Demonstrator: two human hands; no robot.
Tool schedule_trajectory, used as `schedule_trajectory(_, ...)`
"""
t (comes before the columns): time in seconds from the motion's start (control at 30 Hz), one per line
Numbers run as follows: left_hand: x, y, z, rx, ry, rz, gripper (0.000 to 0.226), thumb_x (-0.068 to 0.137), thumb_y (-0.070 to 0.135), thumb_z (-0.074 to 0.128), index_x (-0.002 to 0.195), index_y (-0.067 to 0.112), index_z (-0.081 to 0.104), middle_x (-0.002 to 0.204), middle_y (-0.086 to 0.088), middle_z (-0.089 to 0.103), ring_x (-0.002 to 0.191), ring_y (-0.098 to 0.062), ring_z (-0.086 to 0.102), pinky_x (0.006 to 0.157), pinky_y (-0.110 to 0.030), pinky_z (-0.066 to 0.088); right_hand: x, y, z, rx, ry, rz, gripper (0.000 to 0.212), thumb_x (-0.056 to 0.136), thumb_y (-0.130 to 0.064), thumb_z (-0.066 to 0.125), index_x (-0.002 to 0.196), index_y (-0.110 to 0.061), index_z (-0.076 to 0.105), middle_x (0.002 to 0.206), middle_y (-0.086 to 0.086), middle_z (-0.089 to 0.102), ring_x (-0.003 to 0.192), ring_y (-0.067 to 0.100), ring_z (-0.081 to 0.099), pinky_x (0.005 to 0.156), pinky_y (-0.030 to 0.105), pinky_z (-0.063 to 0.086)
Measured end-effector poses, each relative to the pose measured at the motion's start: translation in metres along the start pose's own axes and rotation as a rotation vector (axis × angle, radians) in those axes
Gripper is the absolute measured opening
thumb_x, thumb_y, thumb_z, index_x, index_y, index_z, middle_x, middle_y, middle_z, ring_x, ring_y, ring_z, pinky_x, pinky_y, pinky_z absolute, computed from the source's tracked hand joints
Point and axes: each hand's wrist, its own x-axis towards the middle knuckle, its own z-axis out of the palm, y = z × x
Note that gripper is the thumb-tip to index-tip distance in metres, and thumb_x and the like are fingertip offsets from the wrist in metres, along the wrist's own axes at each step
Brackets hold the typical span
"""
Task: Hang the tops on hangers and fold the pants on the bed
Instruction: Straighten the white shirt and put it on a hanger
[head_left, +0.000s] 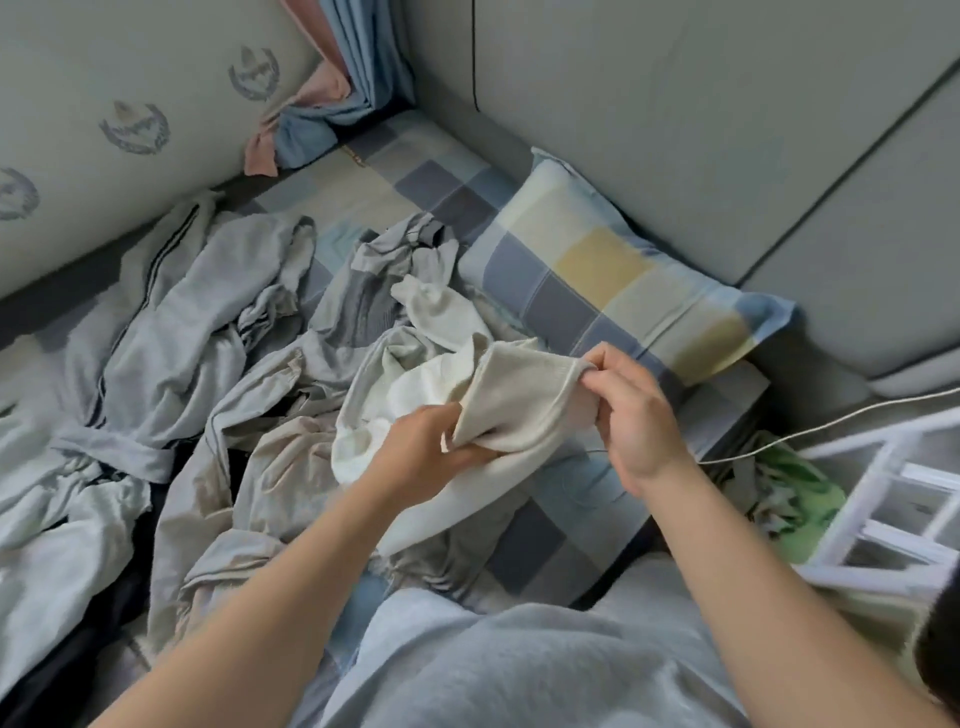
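Note:
A cream knitted garment (519, 400) is lifted over the bed in front of me. My left hand (431, 452) grips its bunched lower part. My right hand (634, 415) pinches its ribbed edge at the upper right. The rest of the cream cloth trails down onto the clothes heap. Left of it lie grey tops and pants (171, 332) in a tangle, with a beige piece (270, 467) on top and a dark garment (67, 665) at the lower left. No hanger shows in this view.
A checked pillow (597, 275) lies on the checked sheet (395, 171) at the right. A white frame (883, 509) and a thin white cable (831, 426) are at the right edge, by green cloth (800, 499). Padded walls enclose the bed; a pink and blue curtain (332, 93) hangs at the corner.

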Motion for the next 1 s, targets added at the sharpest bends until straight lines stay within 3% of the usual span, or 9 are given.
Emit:
schedule_trajectory(0.07,-0.010,0.024,0.027,-0.069,-0.026,-0.047,0.048,0.077,0.067,0.061,0.113,0.036,0.065,0.108,0.018,0.070,0.104,-0.009,0.064,0.090,-0.042,0.052,-0.011,0.000,-0.028,-0.027,-0.028,-0.006,0.021,0.084,-0.025,0.049,0.069,-0.010,0.047,0.069,0.002,0.045,0.069,0.012,0.040,0.064,0.030,0.028)
schedule_trajectory(0.17,-0.031,0.068,0.056,-0.142,-0.022,-0.179,0.066,0.076,0.078,0.051,0.110,0.022,0.061,0.103,0.007,0.069,0.098,-0.014,0.064,0.089,-0.041,0.051,-0.032,-0.014,-0.061,-0.026,-0.084,0.014,0.018,0.084,-0.027,0.052,0.074,-0.012,0.052,0.067,-0.004,0.049,0.068,0.008,0.043,0.065,0.026,0.032)
schedule_trajectory(0.23,-0.049,0.099,0.064,-0.252,-0.056,-0.263,0.059,0.086,0.079,0.044,0.109,0.027,0.061,0.104,0.011,0.068,0.100,-0.010,0.063,0.089,-0.030,0.049,-0.046,-0.030,-0.077,-0.045,-0.105,0.028,0.019,0.085,-0.029,0.052,0.075,-0.012,0.054,0.069,-0.004,0.052,0.071,0.008,0.045,0.067,0.027,0.033)
schedule_trajectory(0.33,-0.077,0.139,0.061,-0.253,-0.088,-0.303,0.029,0.099,0.055,0.047,0.103,0.032,0.065,0.094,0.019,0.065,0.088,-0.001,0.060,0.075,-0.018,0.043,-0.072,-0.058,-0.085,-0.079,-0.149,0.047,0.019,0.086,-0.030,0.054,0.076,-0.014,0.057,0.072,-0.003,0.055,0.073,0.011,0.048,0.070,0.029,0.035)
schedule_trajectory(0.4,-0.095,0.155,0.052,-0.167,-0.076,-0.250,0.024,0.100,0.039,0.055,0.103,0.021,0.070,0.088,0.011,0.065,0.077,-0.006,0.058,0.069,-0.023,0.044,-0.089,-0.075,-0.084,-0.081,-0.187,0.053,0.018,0.086,-0.031,0.055,0.075,-0.017,0.059,0.072,-0.001,0.056,0.074,0.014,0.049,0.071,0.032,0.034)
schedule_trajectory(0.53,-0.120,0.152,0.028,-0.113,0.132,-0.149,0.040,0.093,0.049,0.045,0.104,0.023,0.072,0.103,0.006,0.069,0.098,-0.018,0.062,0.086,-0.042,0.049,-0.111,-0.106,-0.071,-0.103,-0.228,-0.002,0.022,0.097,-0.023,0.056,0.077,-0.015,0.056,0.063,-0.008,0.053,0.062,0.005,0.048,0.063,0.026,0.033)
schedule_trajectory(0.67,-0.173,0.155,-0.009,-0.120,0.390,-0.103,0.028,0.098,0.031,0.047,0.102,0.015,0.070,0.093,0.005,0.066,0.092,-0.012,0.055,0.077,-0.025,0.039,-0.134,-0.125,-0.040,-0.143,-0.252,-0.119,0.023,0.091,-0.035,0.058,0.077,-0.017,0.059,0.073,0.008,0.048,0.070,0.023,0.042,0.067,0.036,0.034)
schedule_trajectory(0.83,-0.278,0.132,-0.095,-0.093,0.588,-0.075,0.028,0.100,0.029,0.049,0.092,0.007,0.064,0.078,-0.003,0.063,0.073,-0.010,0.056,0.068,-0.028,0.043,-0.174,-0.129,0.043,-0.193,-0.274,-0.237,0.028,0.093,-0.039,0.055,0.073,-0.019,0.056,0.066,0.003,0.042,0.064,0.021,0.036,0.058,0.035,0.030)
schedule_trajectory(1.0,-0.380,0.129,-0.168,0.049,0.774,-0.033,0.027,0.100,0.031,0.049,0.076,0.031,0.060,0.071,0.011,0.060,0.068,-0.005,0.055,0.058,-0.016,0.039,-0.208,-0.143,0.140,-0.165,-0.330,-0.351,0.032,0.100,-0.036,0.054,0.076,-0.015,0.055,0.068,0.000,0.047,0.064,0.016,0.041,0.058,0.029,0.034)
